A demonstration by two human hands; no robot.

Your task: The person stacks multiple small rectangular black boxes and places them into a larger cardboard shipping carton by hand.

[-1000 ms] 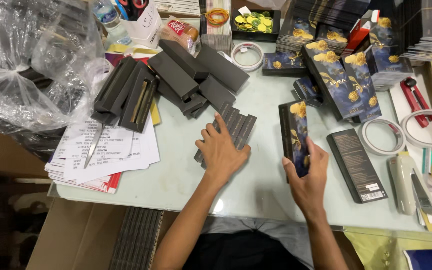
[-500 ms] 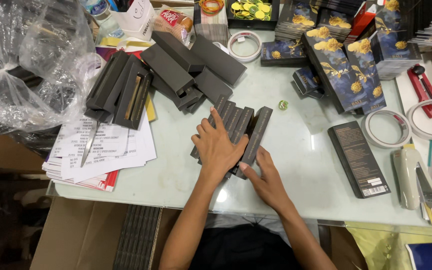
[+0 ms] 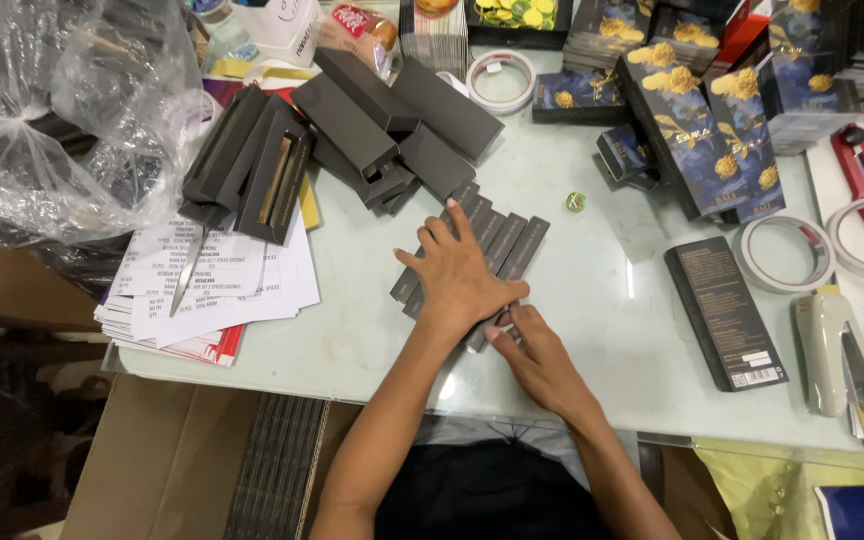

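Pressing flat on the fanned row of dark flat sleeves (image 3: 487,245), your left hand (image 3: 457,275) has its fingers spread open, palm down, pinning the strips to the glass bench (image 3: 372,330). Half a second ago your right hand (image 3: 542,360) was bringing one more sleeve in at the row's right edge; a second ago it held a printed blue-and-gold box upright instead (that box is no longer in your hand). Now those right fingers are curled against the near end of the last strip, touching rather than clearly gripping it, so the row looks to have gained a piece and is being squared up. The sleeves lie near the bench's middle, side by side, long axes running from near-left to far-right, toward the stacked printed boxes (image 3: 697,130).
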